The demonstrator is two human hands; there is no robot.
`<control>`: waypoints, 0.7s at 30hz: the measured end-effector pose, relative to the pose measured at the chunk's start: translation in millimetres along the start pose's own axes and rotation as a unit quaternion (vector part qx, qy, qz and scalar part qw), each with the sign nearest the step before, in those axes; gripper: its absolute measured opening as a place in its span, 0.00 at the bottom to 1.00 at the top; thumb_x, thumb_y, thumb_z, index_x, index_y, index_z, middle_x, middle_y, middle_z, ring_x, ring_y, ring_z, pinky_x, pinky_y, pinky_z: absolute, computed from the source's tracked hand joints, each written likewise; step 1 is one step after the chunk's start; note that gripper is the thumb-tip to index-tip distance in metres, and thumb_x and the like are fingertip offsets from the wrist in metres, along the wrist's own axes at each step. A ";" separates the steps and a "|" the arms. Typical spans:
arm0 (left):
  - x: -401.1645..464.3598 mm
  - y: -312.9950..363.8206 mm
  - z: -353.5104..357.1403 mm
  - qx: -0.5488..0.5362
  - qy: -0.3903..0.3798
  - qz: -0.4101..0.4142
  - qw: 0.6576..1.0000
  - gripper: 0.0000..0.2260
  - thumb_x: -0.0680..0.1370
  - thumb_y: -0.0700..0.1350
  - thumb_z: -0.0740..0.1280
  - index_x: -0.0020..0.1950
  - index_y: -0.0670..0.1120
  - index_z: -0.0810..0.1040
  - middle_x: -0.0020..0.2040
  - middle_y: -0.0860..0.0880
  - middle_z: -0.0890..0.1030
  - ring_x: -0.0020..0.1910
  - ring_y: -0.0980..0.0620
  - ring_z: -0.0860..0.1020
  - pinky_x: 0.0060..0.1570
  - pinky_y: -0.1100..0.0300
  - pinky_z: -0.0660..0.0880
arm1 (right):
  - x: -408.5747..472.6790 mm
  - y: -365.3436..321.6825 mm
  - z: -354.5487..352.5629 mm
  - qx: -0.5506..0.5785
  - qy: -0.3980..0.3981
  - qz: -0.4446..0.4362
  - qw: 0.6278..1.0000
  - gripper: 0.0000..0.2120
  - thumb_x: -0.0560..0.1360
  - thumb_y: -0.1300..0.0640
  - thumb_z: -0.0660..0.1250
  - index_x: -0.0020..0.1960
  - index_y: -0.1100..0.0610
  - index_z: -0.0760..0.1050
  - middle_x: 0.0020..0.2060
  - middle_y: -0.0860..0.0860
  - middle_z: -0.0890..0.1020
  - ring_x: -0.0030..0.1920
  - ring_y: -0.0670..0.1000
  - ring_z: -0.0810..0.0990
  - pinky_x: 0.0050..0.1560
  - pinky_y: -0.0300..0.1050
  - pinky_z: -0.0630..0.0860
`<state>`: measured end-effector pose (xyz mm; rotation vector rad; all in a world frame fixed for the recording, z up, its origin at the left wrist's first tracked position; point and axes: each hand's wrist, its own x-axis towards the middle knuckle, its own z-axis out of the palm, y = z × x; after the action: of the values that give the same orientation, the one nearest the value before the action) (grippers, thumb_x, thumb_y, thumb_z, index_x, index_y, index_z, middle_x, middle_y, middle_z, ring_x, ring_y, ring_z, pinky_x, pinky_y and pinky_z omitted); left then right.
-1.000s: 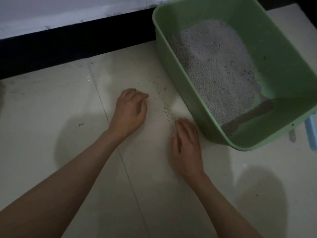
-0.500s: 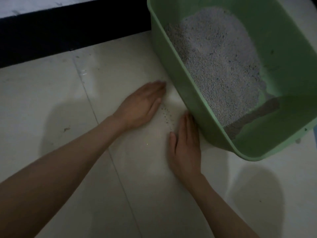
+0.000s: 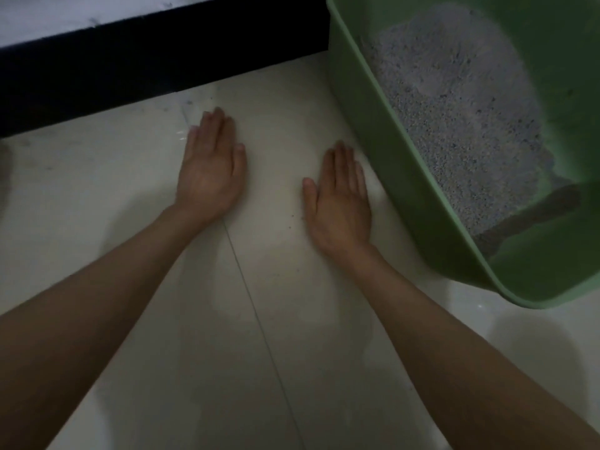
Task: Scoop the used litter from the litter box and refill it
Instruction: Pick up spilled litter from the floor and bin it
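Fingers (image 3: 214, 125) now flat (both hands, holding nothing), spread wider apart beside the litter box (image 3: 373, 151).

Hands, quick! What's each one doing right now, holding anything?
Left hand: open, flat on the floor, holding nothing.
Right hand: open, flat on the floor beside the litter box, holding nothing.

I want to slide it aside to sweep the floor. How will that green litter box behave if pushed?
The litter box probably slides fairly easily, since the floor tile looks smooth and glossy. It is likely heavy for its size, holding a deep bed of litter. The loose grains would probably shift if it is shoved hard; its wide base and high walls make tipping unlikely.
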<state>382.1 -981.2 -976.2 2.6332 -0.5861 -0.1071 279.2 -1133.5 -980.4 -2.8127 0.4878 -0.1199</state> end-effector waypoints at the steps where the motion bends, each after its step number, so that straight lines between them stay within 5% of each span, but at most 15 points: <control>1: 0.3 1.3 2.6 0.003 -0.008 0.014 1.000 0.25 0.79 0.47 0.46 0.72 0.34 0.60 0.73 0.36 0.59 0.74 0.41 0.56 0.73 0.53 0.47 | -4.0 -0.6 0.6 0.008 -0.012 -0.037 0.999 0.31 0.78 0.47 0.44 0.71 0.68 0.61 0.72 0.62 0.63 0.74 0.58 0.60 0.74 0.47 0.49; 6: -43.5 36.3 8.4 -0.107 -0.057 0.104 0.987 0.25 0.80 0.48 0.45 0.70 0.36 0.65 0.71 0.40 0.66 0.72 0.48 0.62 0.71 0.64 0.49 | -50.9 11.8 -14.9 0.114 -0.082 -0.195 0.971 0.30 0.81 0.48 0.40 0.69 0.67 0.66 0.69 0.60 0.69 0.71 0.55 0.66 0.73 0.42 0.53; 11: -90.6 67.1 4.9 -0.282 -0.061 0.063 0.955 0.20 0.80 0.46 0.51 0.69 0.40 0.68 0.67 0.49 0.69 0.68 0.57 0.66 0.70 0.67 0.56 | -94.6 29.0 -37.4 0.355 -0.024 -0.009 0.935 0.25 0.79 0.50 0.46 0.73 0.60 0.56 0.72 0.50 0.60 0.73 0.43 0.58 0.73 0.34 0.52; 16: -66.5 80.6 31.7 -0.122 -0.056 0.094 0.986 0.22 0.81 0.46 0.47 0.69 0.36 0.66 0.69 0.40 0.69 0.70 0.46 0.65 0.72 0.60 0.51 | -115.8 39.6 -37.9 0.473 0.032 0.152 0.867 0.21 0.76 0.45 0.46 0.69 0.44 0.55 0.70 0.38 0.60 0.74 0.41 0.58 0.75 0.42 0.54; 21: -106.3 110.8 46.5 -0.134 -0.095 0.222 0.961 0.25 0.82 0.48 0.45 0.66 0.35 0.71 0.65 0.39 0.73 0.66 0.44 0.71 0.70 0.57 0.57 | -115.3 36.8 -32.0 0.459 0.045 0.164 0.872 0.24 0.76 0.46 0.45 0.70 0.50 0.53 0.71 0.45 0.60 0.74 0.45 0.58 0.76 0.47 0.54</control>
<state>235.1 -1045.4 -972.2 2.1859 -1.1273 -0.2824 155.1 -1135.8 -964.3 -1.7731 0.6913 -0.3155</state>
